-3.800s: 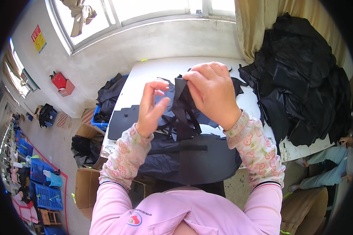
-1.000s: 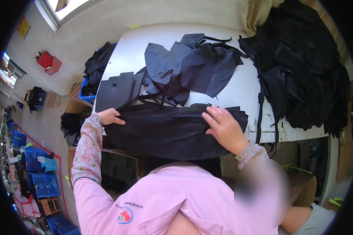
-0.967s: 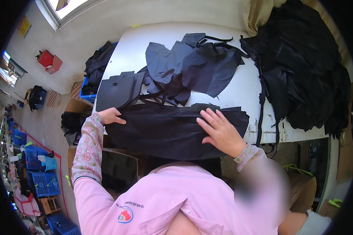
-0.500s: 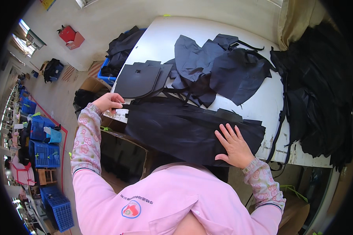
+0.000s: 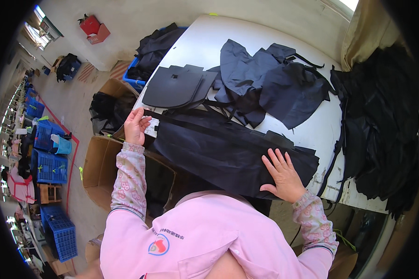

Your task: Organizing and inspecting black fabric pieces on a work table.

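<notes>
A stack of black fabric pieces (image 5: 209,151) lies along the near edge of the white table. My right hand (image 5: 285,176) presses flat on its right part, fingers spread. At the stack's left end my left hand (image 5: 136,126) is closed, its fingers curled at the end of a narrow black strap (image 5: 172,122). The strap runs rightward across the top of the fabric. Part of the strap end is hidden by the fingers. Just beyond lie stiff black panels with rounded corners (image 5: 170,88), stacked, the top one with a small square hole.
Crumpled black fabric pieces (image 5: 284,88) cover the middle of the white table (image 5: 205,35). A big heap of black fabric (image 5: 381,125) hangs at the right edge. Left of the table stand an open cardboard box (image 5: 102,162) and a blue crate (image 5: 134,83) of black fabric.
My left hand has turned and shifted slightly right, and the strap now lies stretched over the fabric. My right hand stays flat on the fabric. The whole view has shifted a little.
</notes>
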Demonstrator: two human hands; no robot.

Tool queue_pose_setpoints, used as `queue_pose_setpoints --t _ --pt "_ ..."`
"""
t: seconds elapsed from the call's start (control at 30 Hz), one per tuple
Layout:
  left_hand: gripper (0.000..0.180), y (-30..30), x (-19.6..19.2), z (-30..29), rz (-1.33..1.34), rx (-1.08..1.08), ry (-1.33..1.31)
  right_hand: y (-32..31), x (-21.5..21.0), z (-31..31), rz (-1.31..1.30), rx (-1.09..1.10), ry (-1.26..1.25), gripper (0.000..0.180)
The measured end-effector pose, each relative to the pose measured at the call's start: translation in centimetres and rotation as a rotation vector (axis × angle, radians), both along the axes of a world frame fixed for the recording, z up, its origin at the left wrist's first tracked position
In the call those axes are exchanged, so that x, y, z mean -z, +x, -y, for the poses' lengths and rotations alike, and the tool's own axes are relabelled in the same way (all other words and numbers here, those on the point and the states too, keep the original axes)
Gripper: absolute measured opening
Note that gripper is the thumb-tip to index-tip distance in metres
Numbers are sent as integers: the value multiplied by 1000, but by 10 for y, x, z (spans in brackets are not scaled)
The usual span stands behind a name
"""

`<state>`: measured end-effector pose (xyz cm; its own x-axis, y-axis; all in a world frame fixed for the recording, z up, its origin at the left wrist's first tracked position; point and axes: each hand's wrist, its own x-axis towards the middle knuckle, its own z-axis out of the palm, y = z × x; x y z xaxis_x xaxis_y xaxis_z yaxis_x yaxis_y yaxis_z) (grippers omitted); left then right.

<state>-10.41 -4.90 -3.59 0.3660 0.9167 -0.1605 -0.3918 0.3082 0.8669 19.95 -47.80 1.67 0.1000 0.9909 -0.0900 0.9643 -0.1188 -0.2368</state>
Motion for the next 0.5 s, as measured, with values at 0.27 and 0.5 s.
queue_pose_setpoints --t 0.27,0.5 --pt "8 48 -73 82 -286 -114 642 1 -72 -48 -325 17 205 73" --pt "12 114 -82 172 -48 344 791 -60 -41 -146 -1414 69 494 43"
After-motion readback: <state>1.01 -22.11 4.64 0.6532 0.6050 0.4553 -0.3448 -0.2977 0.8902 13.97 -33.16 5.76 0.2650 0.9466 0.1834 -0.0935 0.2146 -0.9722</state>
